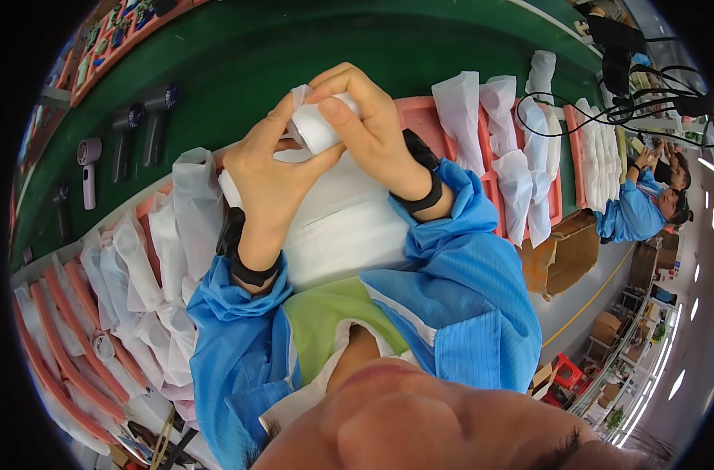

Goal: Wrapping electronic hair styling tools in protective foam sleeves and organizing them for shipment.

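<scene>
Between my two hands, above the near edge of the green work surface, is a small white bundle (316, 128) that looks wrapped in thin white film. What is inside it cannot be made out. My left hand (269, 167) grips it from the left, with thumb and fingers bent around its side. From the right, my right hand (372, 129) curls over the top, its thumb and fingertips pressed on the wrapping. Below both hands, close to my body, lies a stack of flat white translucent bags (345, 235).
Several handheld fans (155, 129) lie on the green surface (239, 55) at the left. Pink trays (419, 117) hold white-bagged items (459, 117) to the right; more bagged items (137, 266) fill trays at the left. A cardboard box (572, 254) and co-workers (637, 207) are at the right.
</scene>
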Motion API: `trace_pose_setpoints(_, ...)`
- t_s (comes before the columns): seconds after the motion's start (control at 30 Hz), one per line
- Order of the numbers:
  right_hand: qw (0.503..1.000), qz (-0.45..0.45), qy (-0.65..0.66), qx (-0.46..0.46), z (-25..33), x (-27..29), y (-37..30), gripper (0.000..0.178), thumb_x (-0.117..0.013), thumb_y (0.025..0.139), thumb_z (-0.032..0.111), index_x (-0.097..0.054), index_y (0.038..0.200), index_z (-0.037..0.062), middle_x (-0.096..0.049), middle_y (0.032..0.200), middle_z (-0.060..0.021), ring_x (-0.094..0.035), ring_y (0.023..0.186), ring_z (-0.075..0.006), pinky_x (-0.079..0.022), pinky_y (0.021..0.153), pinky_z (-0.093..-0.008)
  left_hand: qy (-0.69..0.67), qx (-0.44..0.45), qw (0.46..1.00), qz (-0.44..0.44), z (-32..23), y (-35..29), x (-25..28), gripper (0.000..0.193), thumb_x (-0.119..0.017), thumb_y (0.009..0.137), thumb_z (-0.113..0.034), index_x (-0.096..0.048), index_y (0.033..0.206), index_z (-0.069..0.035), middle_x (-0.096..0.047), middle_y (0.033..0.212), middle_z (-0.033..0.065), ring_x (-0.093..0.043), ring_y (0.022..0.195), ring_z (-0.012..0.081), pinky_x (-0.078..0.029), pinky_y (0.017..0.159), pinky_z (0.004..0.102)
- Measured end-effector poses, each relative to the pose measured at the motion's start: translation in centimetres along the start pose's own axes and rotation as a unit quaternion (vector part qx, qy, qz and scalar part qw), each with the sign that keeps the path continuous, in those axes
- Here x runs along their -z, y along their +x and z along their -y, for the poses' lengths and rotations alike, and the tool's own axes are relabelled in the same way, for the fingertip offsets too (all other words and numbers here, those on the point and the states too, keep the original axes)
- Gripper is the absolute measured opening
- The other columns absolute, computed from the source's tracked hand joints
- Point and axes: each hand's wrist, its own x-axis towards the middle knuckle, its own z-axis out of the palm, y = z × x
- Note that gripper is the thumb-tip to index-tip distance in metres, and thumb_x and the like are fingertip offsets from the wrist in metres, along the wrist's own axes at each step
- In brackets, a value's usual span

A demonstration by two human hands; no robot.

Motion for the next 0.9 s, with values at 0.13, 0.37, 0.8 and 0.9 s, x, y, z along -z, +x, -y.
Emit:
trace_pose_setpoints(0.13, 0.996, 0.087, 0.003, -0.012, 2.2, 2.2, 0.6, 0.047, -0.075, 0.08, 0.016, -0.056, 0.122, 0.0031, -0.054, 0.12, -0.0133, -0.056, 0.107, -0.025, -0.046, 0.089, -0.0321, -0.091, 0.027, 0.995, 0.001, -0.3, 0.8, 0.8, 0.063, -0.087, 0.056, -0.007, -0.066, 0.114, 0.001, -0.07, 0.093, 0.0134, -0.069, 0.075, 0.0185, -0.056, 0.066, 0.0257)
trace_pose_setpoints(0.37, 0.978, 0.07, -0.195, 0.038, 3.4, 2.7, 0.3, 0.075, -0.085, 0.064, 0.013, -0.054, 0.132, 0.003, -0.056, 0.124, -0.0143, -0.057, 0.111, -0.0285, -0.047, 0.092, -0.0332, -0.008, -0.145, 0.985, 0.09, 0.1, 1.5, 2.2, 0.051, -0.083, 0.063, -0.003, -0.066, 0.11, 0.001, -0.066, 0.108, 0.0134, -0.064, 0.094, 0.0186, -0.053, 0.079, 0.0304)
trace_pose_setpoints(0.8, 0.983, 0.024, -0.176, 0.046, 3.0, 1.5, 0.5, 0.064, -0.084, 0.059, 0.006, -0.064, 0.119, 0.0045, -0.06, 0.11, -0.0116, -0.06, 0.099, -0.0258, -0.051, 0.084, -0.0317, -0.143, -0.003, 0.987, -0.073, 0.9, 1.3, 2.0, 0.012, -0.071, 0.083, -0.002, -0.066, 0.093, 0.001, -0.064, 0.094, 0.0084, -0.06, 0.085, 0.0154, -0.049, 0.071, 0.0267)
trace_pose_setpoints(0.9, 0.977, -0.014, -0.198, 0.071, 2.8, 1.0, 0.7, 0.063, -0.084, 0.059, 0.005, -0.064, 0.119, 0.0045, -0.058, 0.109, -0.0112, -0.06, 0.097, -0.0252, -0.051, 0.082, -0.0311, -0.118, -0.017, 0.989, -0.087, 0.0, 0.8, 1.6, 0.011, -0.072, 0.082, -0.003, -0.068, 0.091, 0.001, -0.064, 0.085, 0.0078, -0.06, 0.077, 0.0149, -0.048, 0.066, 0.0252)
